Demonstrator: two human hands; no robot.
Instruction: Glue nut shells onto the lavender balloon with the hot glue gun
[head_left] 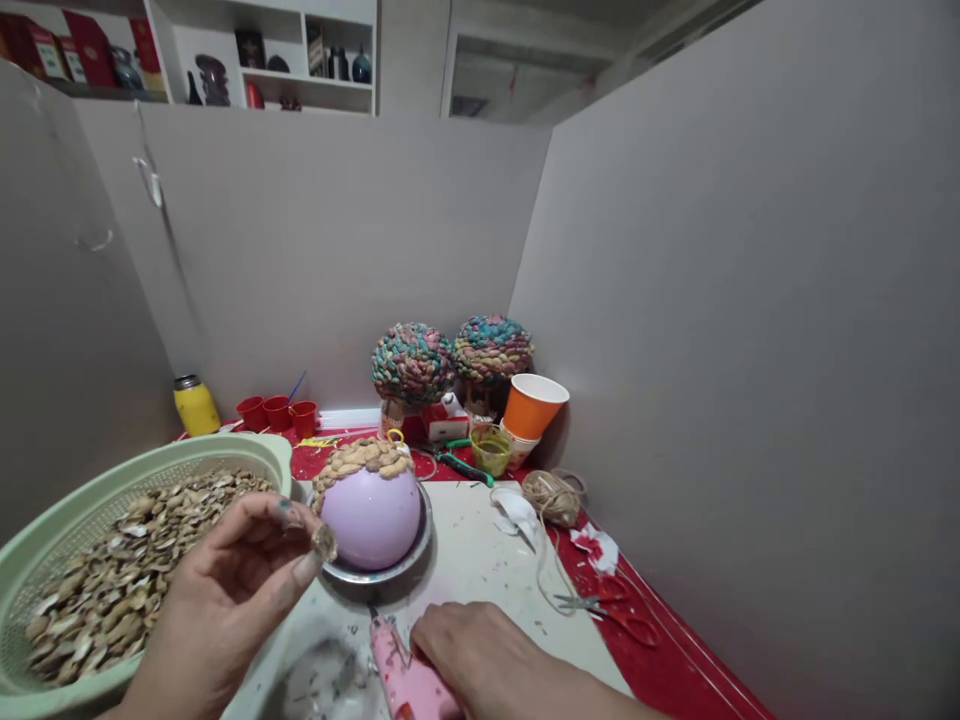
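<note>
Between the thumb and fingers of my left hand (232, 580) is a peanut shell (324, 543), held up just left of a lilac balloon (371, 520). The balloon rests in a shallow metal bowl (424, 540), and peanut shells (365, 458) cover its upper part. My right hand (480, 650) is closed around a pink hot glue gun (405, 670), whose nozzle points away from me toward the bowl. Part of the glue gun's handle is hidden under that hand. A green plastic basket (281, 462) full of peanut shells (135, 570) stands at the left.
Two colourful shell-covered trees (412, 362) stand at the back beside an orange paper cup (534, 405). Green-handled pliers (466, 466), a twine ball (553, 497) and red scissors (626, 610) lie toward the right. Red cups (277, 412) and a yellow bottle (196, 406) are back left. Grey partitions (337, 230) enclose the table.
</note>
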